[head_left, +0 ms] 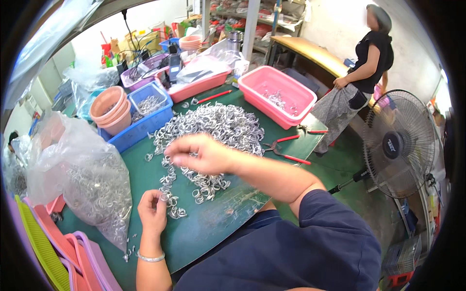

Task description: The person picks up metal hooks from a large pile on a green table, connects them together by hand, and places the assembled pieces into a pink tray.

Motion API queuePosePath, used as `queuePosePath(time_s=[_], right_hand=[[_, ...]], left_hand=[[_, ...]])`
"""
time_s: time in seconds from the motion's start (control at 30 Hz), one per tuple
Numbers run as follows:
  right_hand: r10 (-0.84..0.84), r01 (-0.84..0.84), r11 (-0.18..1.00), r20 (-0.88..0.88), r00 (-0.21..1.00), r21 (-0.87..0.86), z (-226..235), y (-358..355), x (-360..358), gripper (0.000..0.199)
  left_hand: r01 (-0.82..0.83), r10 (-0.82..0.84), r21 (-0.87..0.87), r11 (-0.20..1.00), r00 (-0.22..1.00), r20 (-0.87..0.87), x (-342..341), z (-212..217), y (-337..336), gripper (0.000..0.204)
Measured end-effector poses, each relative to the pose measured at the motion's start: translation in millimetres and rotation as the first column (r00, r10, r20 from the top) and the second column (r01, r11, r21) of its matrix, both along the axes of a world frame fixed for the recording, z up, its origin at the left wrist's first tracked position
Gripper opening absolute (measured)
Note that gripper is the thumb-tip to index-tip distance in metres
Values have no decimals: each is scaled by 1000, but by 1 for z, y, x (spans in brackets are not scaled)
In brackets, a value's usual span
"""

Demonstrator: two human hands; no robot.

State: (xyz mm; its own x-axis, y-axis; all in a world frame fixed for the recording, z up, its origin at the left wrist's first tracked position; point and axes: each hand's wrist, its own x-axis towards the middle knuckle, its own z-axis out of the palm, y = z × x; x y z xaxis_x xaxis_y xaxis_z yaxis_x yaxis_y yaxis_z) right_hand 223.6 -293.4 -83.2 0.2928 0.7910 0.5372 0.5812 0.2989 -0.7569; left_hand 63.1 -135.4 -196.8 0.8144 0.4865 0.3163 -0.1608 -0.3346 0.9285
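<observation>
the green table (194, 233) filled the middle of the view. at its left stood a clear plastic bag (80, 138), filled with metal rings (97, 189). in its centre lay a heap of silver-grey rings (223, 126). beyond it were a pink tub (264, 110) on the right and a blue bin (141, 133) on the left, both with rings inside. the right hand (201, 153) was over the heap's left part, fingers loosely bent; it was blurred, and i could not tell if it held something. the left hand (153, 211) was beside a thin line of rings (167, 180), thumb and finger narrow, but i could not tell if a ring was between them. red-handled pliers (275, 147) lay right of the heap.
</observation>
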Motion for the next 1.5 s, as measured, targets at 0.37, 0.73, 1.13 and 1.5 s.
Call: queuePosePath(time_s=[0.37,0.73,1.13,1.5], right_hand=[[-664,780,617,604,440,109,344,-231,0,14],[-523,806,-452,618,-587,382,380,-458,-65,14],[-485,746,-562,588,-647,357,358,-500,-101,15],[-506,770,-560,610,-609,305,336,-514,-100,16]], left_hand=[[-53,44,229,972,998,44,-10,10,-5,3],[7,-17,192,981,998,54,-7,-13,-1,7],[24,-28,81,996,999,44,-7,-13,1,6],[-11,1,126,992,997,76,-7,-8,-4,3]])
